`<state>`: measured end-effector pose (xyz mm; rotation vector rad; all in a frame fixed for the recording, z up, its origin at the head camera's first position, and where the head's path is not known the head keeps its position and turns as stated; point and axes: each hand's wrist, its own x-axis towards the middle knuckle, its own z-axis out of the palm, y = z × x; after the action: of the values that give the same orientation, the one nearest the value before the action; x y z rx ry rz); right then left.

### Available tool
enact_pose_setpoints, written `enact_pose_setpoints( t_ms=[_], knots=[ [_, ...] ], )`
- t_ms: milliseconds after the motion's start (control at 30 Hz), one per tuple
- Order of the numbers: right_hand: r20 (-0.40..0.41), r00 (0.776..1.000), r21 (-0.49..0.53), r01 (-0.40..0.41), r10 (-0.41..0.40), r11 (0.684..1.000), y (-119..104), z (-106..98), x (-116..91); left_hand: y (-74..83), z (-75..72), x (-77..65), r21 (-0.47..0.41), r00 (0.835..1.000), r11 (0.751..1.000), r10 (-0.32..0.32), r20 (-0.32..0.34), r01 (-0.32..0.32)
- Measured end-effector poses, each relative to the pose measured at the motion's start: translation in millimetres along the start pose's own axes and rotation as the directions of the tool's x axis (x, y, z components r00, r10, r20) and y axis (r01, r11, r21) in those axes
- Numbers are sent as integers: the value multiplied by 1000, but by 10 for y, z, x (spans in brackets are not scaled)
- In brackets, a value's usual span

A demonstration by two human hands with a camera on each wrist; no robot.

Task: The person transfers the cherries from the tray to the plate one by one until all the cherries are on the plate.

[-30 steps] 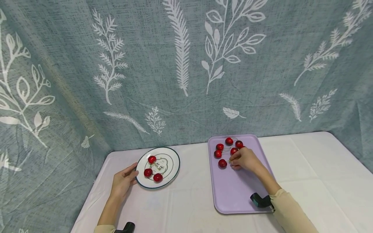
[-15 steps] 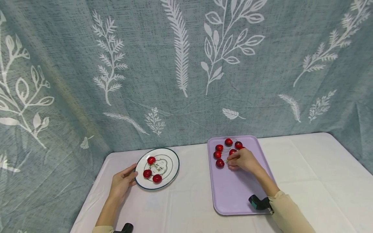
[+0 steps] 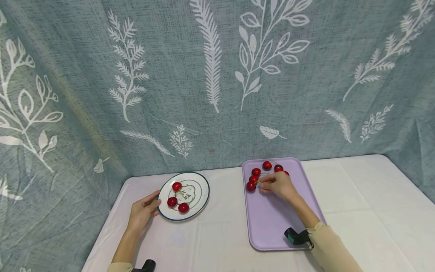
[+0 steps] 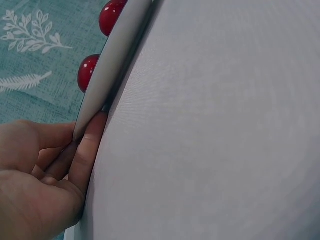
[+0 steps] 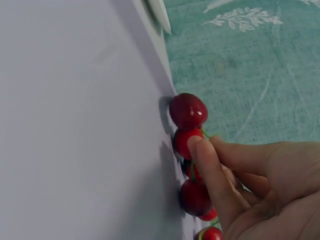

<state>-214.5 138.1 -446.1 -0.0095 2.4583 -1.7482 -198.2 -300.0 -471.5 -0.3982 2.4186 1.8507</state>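
Observation:
My left hand [image 3: 142, 213] grips the left rim of a white plate [image 3: 200, 206] with a dark edge, thumb on one face and fingers on the other in the left wrist view. Three red cherries, one of them the front cherry [image 3: 184, 207], lie on that plate with their stems toward its middle. Over the lilac tray [image 3: 272, 230], my right hand [image 3: 279, 186] pinches the green stem of a dark red cherry [image 5: 188, 111] between thumb and fingertips. That cherry sits by the tray's left edge, close against another cherry [image 3: 253, 179].
More cherries, such as the rear cherry [image 3: 267, 165], lie at the tray's far end, partly hidden by the right hand. A white cloth [image 3: 224, 226] covers the table. Behind it hangs a blue-green curtain [image 3: 170, 94] with white leaf prints.
My right hand has moved left across the tray, bringing the cherry by its stem to the left edge beside the others. The left hand and the plate stay put.

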Motion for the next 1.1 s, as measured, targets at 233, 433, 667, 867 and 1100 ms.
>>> enact_pose_setpoints(
  t_ms=[233,433,667,867,1100],
  knots=[
    [-7,1000,63,29,-28,998,-21,39,1,-7,8,10,-1,1000,1000,6,8,-6],
    [2,1000,174,21,-22,985,-48,122,42,-7,-11,-3,11,1000,1000,-11,3,11],
    [-38,999,229,0,9,973,-54,266,101,7,0,-5,8,1000,1000,-15,7,15],
    [-41,999,238,25,-16,971,-86,426,132,14,6,-11,12,1000,1000,-19,2,19],
    [-50,998,246,43,-32,968,-123,557,130,16,4,-18,16,1000,1000,-12,7,12]
  ],
)
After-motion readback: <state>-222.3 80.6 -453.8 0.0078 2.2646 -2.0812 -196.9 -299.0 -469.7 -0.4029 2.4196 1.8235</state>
